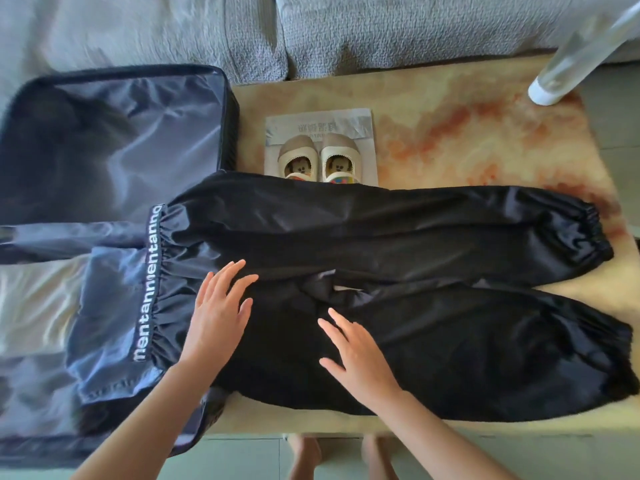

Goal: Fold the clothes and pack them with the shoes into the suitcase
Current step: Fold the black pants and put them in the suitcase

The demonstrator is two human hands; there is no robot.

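Marbled tabletop (485, 133) carries black pants (398, 237) spread flat, left hand (218, 306) and right hand (356, 355) pressing them with fingers spread wide, child's shoes (318, 157) just beyond, open suitcase (104, 140) left.

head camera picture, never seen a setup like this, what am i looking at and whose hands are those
There is no machine here. A person wears one camera on the head, looking down at their own bare hands. Shiny black trousers with elastic cuffs lie spread on the beige marbled table, their waistband over the open navy fabric suitcase. The left hand and right hand rest flat on the trousers, gripping nothing. Small beige shoes stand on a grey printed sheet behind.
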